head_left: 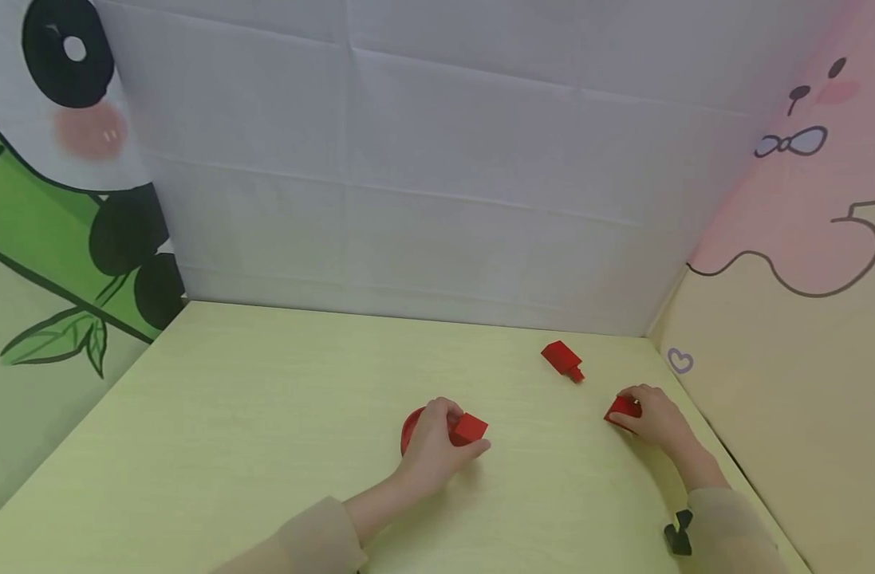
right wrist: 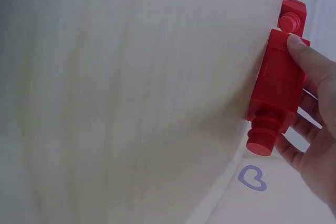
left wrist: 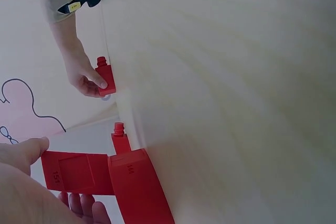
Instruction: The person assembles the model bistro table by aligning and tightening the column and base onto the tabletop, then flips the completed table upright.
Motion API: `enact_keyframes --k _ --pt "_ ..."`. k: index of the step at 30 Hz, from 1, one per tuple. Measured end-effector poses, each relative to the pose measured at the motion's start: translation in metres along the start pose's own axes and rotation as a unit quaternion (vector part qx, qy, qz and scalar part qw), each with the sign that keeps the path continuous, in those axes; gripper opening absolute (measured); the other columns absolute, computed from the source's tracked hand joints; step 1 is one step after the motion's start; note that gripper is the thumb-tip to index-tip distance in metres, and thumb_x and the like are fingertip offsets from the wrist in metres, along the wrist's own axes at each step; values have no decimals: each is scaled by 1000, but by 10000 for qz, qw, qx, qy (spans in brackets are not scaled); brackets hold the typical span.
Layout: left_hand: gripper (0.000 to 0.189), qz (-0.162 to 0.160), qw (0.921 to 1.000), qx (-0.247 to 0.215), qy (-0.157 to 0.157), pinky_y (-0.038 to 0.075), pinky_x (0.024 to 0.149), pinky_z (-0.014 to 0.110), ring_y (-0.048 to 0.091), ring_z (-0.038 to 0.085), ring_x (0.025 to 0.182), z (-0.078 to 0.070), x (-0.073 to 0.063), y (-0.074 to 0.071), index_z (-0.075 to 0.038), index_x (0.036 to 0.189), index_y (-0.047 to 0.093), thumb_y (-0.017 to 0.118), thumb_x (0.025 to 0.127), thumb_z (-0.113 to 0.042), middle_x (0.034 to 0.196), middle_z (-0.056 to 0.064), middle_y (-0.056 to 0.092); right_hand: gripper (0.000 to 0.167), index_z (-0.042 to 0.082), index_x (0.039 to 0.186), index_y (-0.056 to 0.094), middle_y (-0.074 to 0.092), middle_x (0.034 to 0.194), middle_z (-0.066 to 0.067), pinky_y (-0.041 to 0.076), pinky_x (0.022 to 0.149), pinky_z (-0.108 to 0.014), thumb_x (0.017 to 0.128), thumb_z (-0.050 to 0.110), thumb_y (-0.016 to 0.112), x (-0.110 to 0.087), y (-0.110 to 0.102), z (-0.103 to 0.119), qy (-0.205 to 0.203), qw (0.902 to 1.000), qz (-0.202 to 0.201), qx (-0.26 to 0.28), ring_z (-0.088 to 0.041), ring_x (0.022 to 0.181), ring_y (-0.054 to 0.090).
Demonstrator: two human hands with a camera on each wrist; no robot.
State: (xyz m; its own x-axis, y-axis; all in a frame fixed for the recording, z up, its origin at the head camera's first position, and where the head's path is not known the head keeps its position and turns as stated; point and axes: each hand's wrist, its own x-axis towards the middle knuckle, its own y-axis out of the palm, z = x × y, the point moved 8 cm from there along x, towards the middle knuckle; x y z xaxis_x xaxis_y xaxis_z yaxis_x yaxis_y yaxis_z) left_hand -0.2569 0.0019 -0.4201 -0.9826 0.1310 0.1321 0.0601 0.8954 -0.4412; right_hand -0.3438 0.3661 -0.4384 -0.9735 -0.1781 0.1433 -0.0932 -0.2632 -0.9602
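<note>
My left hand point(head_left: 431, 448) holds a red rectangular block point(head_left: 470, 429) with a recessed panel, its thumb at a corner in the left wrist view. That block meets a larger red piece with a curved outline point(left wrist: 137, 184), partly hidden behind the hand in the head view. At the right, my right hand point(head_left: 656, 418) grips a red block with a ribbed round peg point(right wrist: 275, 80), thumb on its face and fingers behind. Farther back on the table lies another red block with a peg point(head_left: 561, 358), apart from both hands.
The pale yellow table point(head_left: 265, 383) ends at a white sheet wall point(head_left: 437, 175) behind. Cartoon-printed side walls stand left and right, the pink one point(head_left: 789, 207) close to my right arm. A black clip-like object point(head_left: 678, 532) is at the right sleeve.
</note>
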Motion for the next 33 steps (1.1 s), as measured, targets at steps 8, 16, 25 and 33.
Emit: enact_keyframes --k 8,16,25,33 --pt "45 103 9999 20 118 49 75 25 52 14 95 -1 1 -1 -11 109 50 77 78 -29 103 -3 54 47 0 113 62 60 102 -18 49 75 -48 81 31 73 0 -4 -1 96 9999 -96 -3 -31 89 51" --pt "40 183 9984 395 362 48 74 27 51 15 93 0 5 -8 -12 106 55 77 77 -29 101 -2 55 52 -1 118 58 61 103 -18 50 65 -35 86 38 68 3 -26 16 185 9953 -560 773 -30 89 54" --pt "38 654 9958 355 538 50 73 27 52 17 95 4 11 -17 -13 109 59 77 77 -26 102 -3 55 53 4 121 56 59 100 -14 50 57 -26 87 44 64 6 -50 48 490 9793 -1001 1692 -29 86 55" --pt "38 1064 9896 541 798 52 72 27 53 18 97 5 15 -24 -14 111 62 77 78 -25 104 -2 57 49 7 119 58 58 97 -10 49 57 -23 86 42 66 4 -64 82 525 9574 -1380 2483 -26 76 55"
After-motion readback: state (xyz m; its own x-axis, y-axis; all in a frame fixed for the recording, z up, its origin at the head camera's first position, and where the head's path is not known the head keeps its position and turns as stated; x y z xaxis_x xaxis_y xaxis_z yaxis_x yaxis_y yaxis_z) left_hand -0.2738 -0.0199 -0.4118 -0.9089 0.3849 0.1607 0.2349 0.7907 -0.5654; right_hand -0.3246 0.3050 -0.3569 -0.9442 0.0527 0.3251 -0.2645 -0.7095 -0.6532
